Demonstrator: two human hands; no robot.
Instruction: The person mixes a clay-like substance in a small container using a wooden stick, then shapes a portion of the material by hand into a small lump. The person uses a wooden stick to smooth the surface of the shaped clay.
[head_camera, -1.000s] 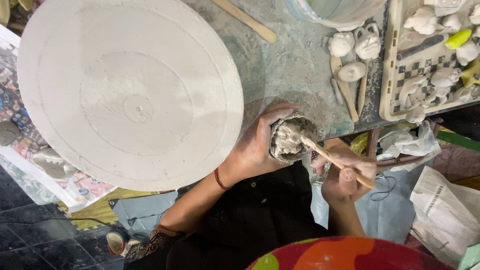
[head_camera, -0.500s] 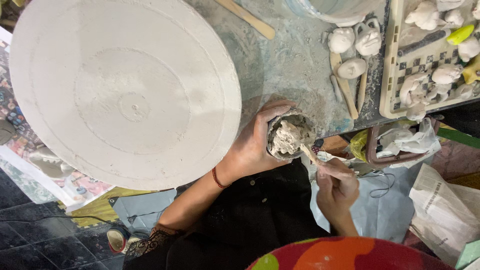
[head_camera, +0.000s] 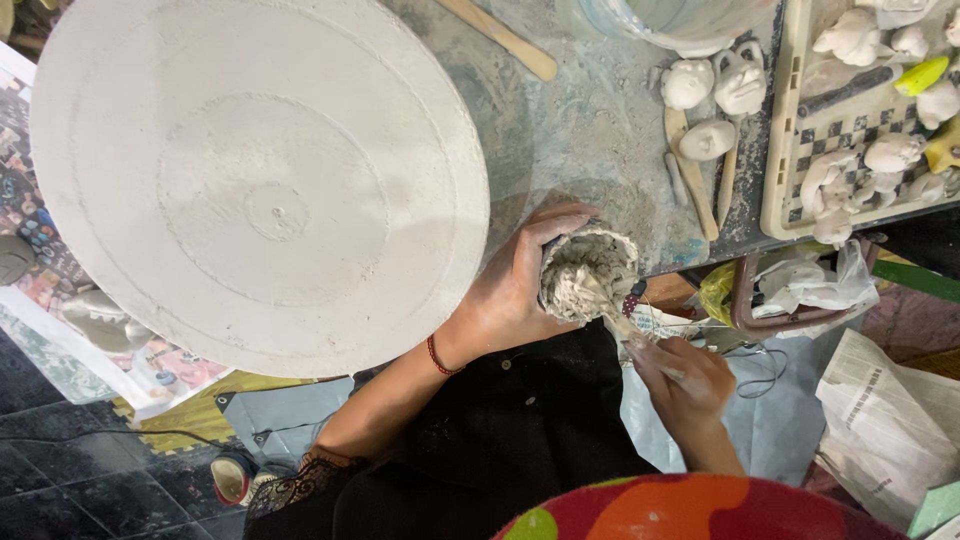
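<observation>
The left hand (head_camera: 515, 290) is wrapped around a small cup (head_camera: 590, 275) packed with pale clay, held at the near edge of the desk (head_camera: 590, 130), just right of the big round white disc (head_camera: 255, 180). The right hand (head_camera: 685, 380), below and right of the cup, is closed on a thin stick (head_camera: 620, 318) whose tip pokes into the clay. Beyond the cup lie small clay faces (head_camera: 715, 85) and a wooden tool (head_camera: 500, 38). Right of those sits a tray (head_camera: 775, 130) of clay pieces.
</observation>
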